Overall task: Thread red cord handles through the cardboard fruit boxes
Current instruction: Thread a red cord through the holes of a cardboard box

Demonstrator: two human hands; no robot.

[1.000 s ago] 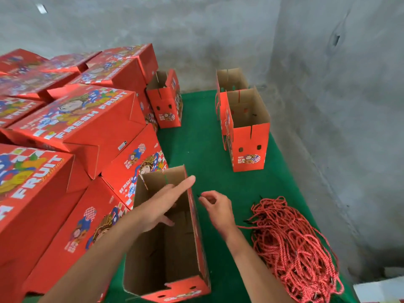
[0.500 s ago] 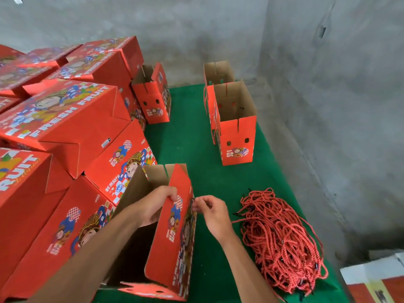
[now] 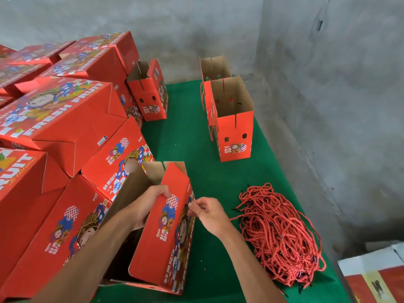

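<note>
An open red fruit box (image 3: 157, 241) stands tilted on the green cloth in front of me. My left hand (image 3: 150, 204) reaches inside it and grips its right flap, folded up. My right hand (image 3: 207, 212) is at the outer side of that flap, fingers pinched on a small dark cord tip against the cardboard. The cord behind the tip is hidden by my fingers. A big heap of red cord handles (image 3: 279, 235) lies to the right.
Closed red boxes (image 3: 59, 119) are piled at the left. Two open boxes with cords (image 3: 231, 119) stand at the back right, another open box (image 3: 150, 92) at the back centre. The green cloth (image 3: 196, 149) ends at grey concrete walls. A flat white carton (image 3: 376, 272) lies bottom right.
The box's right flap was lifted upright and is now held by my left hand. My right hand has moved up against the flap with its fingers pinched.
</note>
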